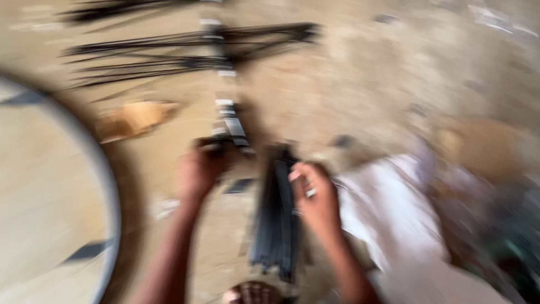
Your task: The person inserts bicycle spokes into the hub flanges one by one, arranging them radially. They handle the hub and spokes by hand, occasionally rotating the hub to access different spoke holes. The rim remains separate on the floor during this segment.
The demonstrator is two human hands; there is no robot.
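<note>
Seemingly midway, a dark rod [225, 132] is gripped by the left hand [198, 171], while the right hand [316, 198], fingers curled, rests beside the unsorted dark spoke bundle [277, 219].

wheel rim [109, 186] left | rod bundle [277, 219] between hands | cloth [388, 214] right

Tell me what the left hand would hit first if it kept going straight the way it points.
The left hand points up the frame, away from the person. It already seems to grip the dark banded rod; farther along lies the spread of thin black rods. Blur leaves depth uncertain.
</note>
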